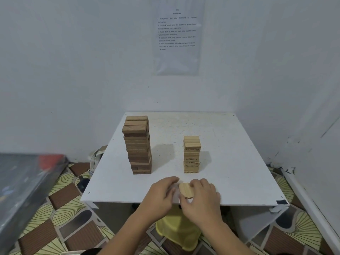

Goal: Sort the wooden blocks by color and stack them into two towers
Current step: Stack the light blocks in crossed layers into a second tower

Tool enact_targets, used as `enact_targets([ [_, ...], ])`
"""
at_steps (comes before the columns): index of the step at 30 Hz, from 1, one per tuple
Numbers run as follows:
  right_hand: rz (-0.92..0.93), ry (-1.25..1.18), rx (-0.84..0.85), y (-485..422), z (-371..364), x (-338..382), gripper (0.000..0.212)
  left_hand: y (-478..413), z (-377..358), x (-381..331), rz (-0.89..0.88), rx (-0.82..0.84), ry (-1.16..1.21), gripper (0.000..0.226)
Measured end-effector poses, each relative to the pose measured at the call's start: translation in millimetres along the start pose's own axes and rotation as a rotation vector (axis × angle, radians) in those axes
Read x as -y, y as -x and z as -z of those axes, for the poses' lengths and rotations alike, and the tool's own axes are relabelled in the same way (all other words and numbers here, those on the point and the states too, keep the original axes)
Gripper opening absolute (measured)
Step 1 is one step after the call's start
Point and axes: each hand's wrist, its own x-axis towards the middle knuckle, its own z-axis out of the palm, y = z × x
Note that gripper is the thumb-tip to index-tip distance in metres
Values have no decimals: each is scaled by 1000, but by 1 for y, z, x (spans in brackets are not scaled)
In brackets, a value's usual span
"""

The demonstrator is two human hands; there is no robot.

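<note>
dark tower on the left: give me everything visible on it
The dark tower is a stack of brown wooden blocks, three side by side on top. It stands on the white table, taller than the light tower to its right. Layers sit slightly offset, upper ones shifted left. Only the table touches it; the left hand and right hand hold light blocks at the near edge.

Camera: one wide-angle view, riding on the person's head.
Facing: looking forward and down across the white table [230, 162], towards the wall [73, 70] and its printed sheet [176, 37].
Nearest: the left hand [161, 194] and right hand [202, 197] are sitting closest to the lens, holding a bundle of light blocks [185, 190] at the table's near edge.
Farther: the dark block tower [138, 146] and light block tower [191, 155] are standing mid-frame.
Edges: patterned floor [60, 181] is showing on both sides.
Overlap: this single view is carrying the whole scene.
</note>
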Motion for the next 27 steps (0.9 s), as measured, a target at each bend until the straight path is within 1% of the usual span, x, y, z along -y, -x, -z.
enact_targets([
  [3, 71, 7, 46, -4, 2, -4, 43, 3, 1, 3, -21, 8, -1, 38],
  [7, 335, -54, 188, -14, 12, -26, 42, 4, 3, 7, -65, 59, -59, 43],
  [9, 401, -81, 223, -18, 17, -34, 44, 3, 4, 6, -74, 84, -94, 47],
  [11, 381, -111, 191, -12, 18, -37, 57, 3, 4, 3, -84, 81, -128, 51],
  [14, 244, -56, 62, 7, 9, -37, 83, 8, -1, -3, -68, 72, -247, 57],
  [15, 192, 7, 64, 14, 7, -35, 90, 11, -4, -5, -25, 92, -325, 61],
  [17, 112, 160, 143, 23, 3, -30, 97, 18, -14, -9, 45, 129, -461, 66],
  [19, 82, 227, 183, 27, 2, -25, 100, 24, -26, -13, 45, 121, -523, 73],
  [22, 89, 225, 165, 27, -2, -22, 98, 26, -40, -11, 35, 100, -547, 91],
  [25, 108, 208, 130, 26, -7, -25, 96, 25, -43, -12, 57, 92, -557, 83],
  [27, 112, 208, 135, 26, -8, -27, 96, 24, -43, -14, 63, 98, -561, 83],
])
